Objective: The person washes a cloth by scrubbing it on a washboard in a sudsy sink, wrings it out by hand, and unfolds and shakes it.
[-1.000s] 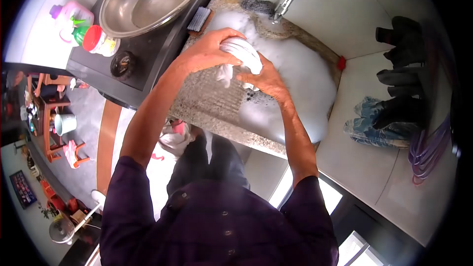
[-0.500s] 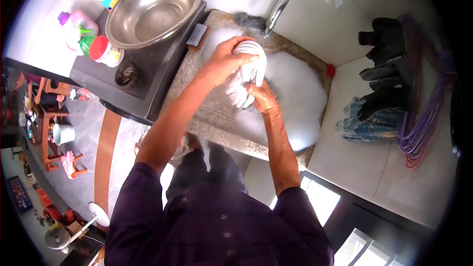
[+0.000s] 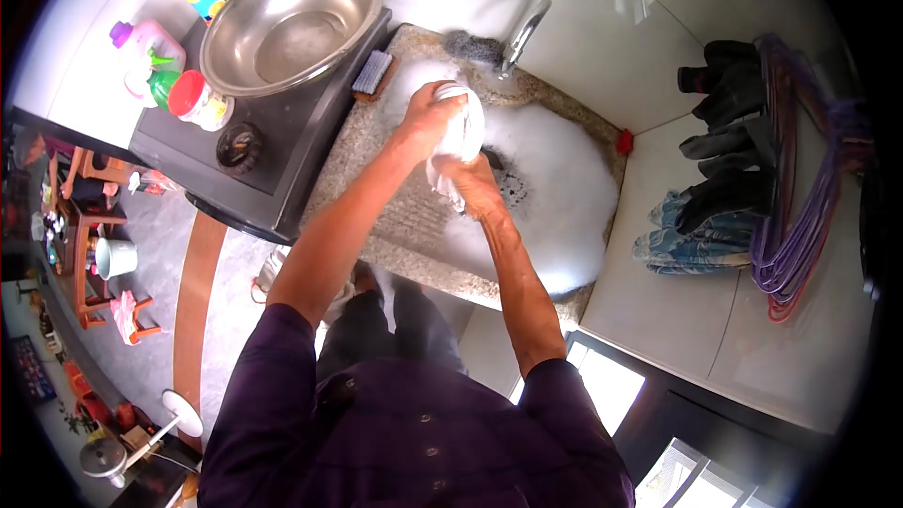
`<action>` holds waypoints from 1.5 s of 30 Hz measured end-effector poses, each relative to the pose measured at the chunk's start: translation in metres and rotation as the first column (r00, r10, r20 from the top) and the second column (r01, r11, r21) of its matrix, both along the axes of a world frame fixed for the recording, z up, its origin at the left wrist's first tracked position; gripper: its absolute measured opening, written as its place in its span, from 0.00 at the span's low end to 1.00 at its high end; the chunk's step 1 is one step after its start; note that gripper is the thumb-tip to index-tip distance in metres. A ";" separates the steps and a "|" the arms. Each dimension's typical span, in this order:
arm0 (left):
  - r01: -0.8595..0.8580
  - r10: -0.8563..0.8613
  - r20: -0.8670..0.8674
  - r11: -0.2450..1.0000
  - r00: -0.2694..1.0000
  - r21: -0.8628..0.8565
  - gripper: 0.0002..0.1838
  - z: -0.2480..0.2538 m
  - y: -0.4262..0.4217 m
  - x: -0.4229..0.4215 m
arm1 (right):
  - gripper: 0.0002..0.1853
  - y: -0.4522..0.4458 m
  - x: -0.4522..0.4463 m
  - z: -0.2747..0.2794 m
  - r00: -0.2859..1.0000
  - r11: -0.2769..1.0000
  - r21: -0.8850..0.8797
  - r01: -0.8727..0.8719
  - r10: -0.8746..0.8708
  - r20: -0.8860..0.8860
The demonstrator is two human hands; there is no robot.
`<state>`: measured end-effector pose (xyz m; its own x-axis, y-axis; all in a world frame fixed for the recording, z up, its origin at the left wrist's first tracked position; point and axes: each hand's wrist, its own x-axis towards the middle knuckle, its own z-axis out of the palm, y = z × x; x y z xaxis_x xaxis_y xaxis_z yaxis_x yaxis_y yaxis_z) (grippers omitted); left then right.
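Plainly, the left hand [image 3: 433, 124] and the right hand [image 3: 473, 184] were both gripping a bunched white cloth [image 3: 462, 136] above the stone sink [image 3: 428, 263], the left on its upper part, the right lower down. Ribbed stone [image 3: 414, 216] sloped beneath them in the sink, and white foam [image 3: 569, 179] filled much of its right side. On the sink's left edge lay a brush [image 3: 373, 73]; at its back edge were a grey scouring mesh [image 3: 473, 47] and a metal tap [image 3: 527, 35]. Left of the sink, a dark worktop [image 3: 273, 155] bore a steel basin [image 3: 301, 42] and a red-lidded jar [image 3: 202, 102]. Right of the sink hung dark socks [image 3: 729, 150] and purple hangers [image 3: 776, 259]. Well left of the sink, farther off, stood a pale bucket [image 3: 116, 259].
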<state>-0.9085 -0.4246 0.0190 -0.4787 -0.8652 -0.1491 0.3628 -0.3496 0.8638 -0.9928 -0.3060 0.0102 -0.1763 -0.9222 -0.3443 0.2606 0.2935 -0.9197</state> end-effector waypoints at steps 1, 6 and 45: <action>-0.030 0.030 0.014 1.000 0.999 -0.001 0.24 -0.010 -0.001 -0.002 | 0.14 -0.001 -0.001 -0.005 0.997 1.000 -0.014 -0.005 0.004 -0.075; -0.300 0.315 0.195 0.949 0.929 -0.101 0.28 -0.049 0.013 -0.021 | 0.15 -0.007 0.001 -0.035 0.937 0.998 -0.040 0.038 -0.050 -0.345; -0.150 0.339 0.719 0.937 0.606 -0.315 0.39 -0.082 0.050 -0.054 | 0.19 0.008 -0.014 -0.097 0.455 0.974 0.218 -0.055 0.219 -0.863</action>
<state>-0.9626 -0.3743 -0.0632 -0.0442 -0.9855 -0.1640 -0.4022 -0.1327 0.9059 -1.0066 -0.2976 -0.0869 -0.3355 -0.9194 -0.2053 -0.7152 0.3905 -0.5797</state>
